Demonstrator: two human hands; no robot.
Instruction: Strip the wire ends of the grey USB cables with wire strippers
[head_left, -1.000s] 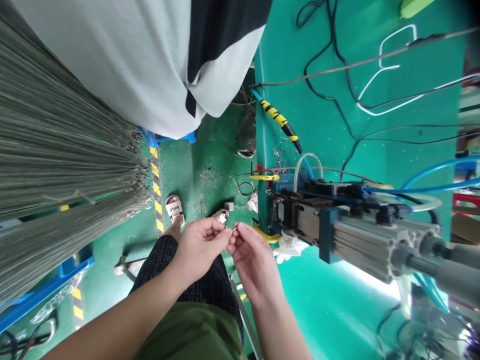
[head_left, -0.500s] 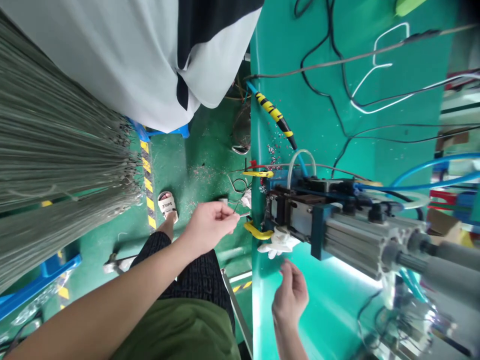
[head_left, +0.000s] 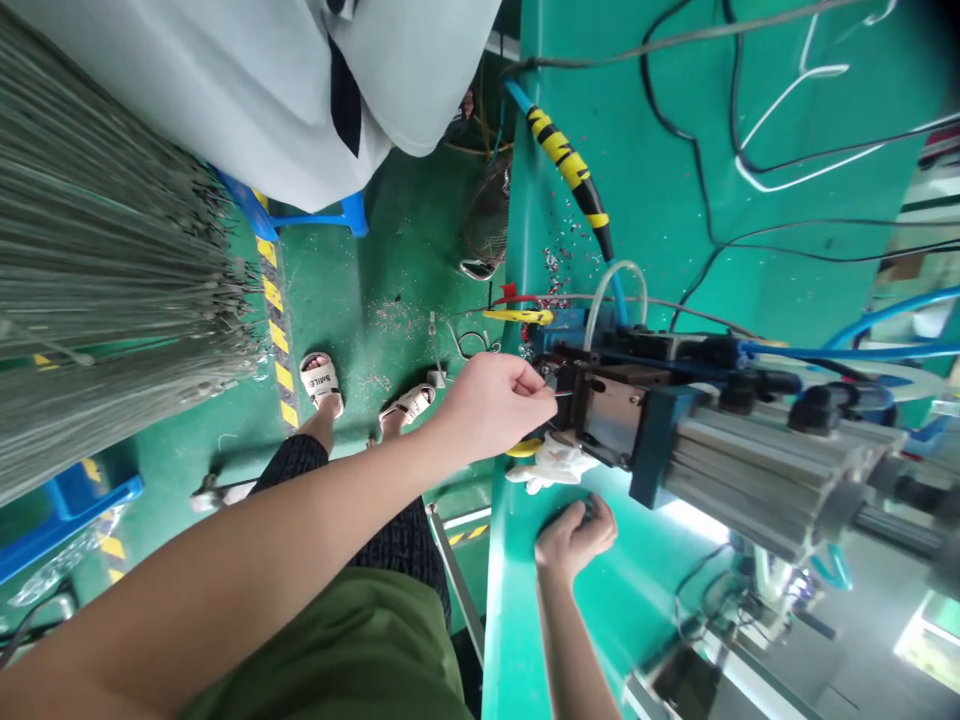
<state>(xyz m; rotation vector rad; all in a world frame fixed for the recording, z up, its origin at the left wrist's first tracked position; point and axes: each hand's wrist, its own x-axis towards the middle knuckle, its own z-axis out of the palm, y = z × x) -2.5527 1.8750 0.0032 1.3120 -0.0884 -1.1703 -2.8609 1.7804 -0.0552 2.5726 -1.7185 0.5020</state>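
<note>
My left hand (head_left: 506,402) pinches a short, thin grey cable (head_left: 562,393) between thumb and fingertips. The cable's tip points into the front of a pneumatic press machine (head_left: 615,410) on the green bench, where its end is hidden. My right hand (head_left: 576,535) is over the bench below the machine, its fingers loosely curled and the thumb apart, with nothing visible in it. A crumpled white glove (head_left: 555,462) lies between my right hand and the machine. Beside it, a yellow handle (head_left: 523,448) is partly covered by my left hand.
Yellow-handled pliers or cutters (head_left: 517,316) lie at the bench edge (head_left: 499,600). A taped blue hose (head_left: 566,165) and black cables cross the bench. Bundled grey cables (head_left: 112,270) hang at left. A person in a light garment (head_left: 247,90) is near a blue stool (head_left: 352,212).
My left hand has moved right with the cable, from beside the bench edge to the machine's front. My right hand stays close to its place, its thumb and fingers now further apart.
</note>
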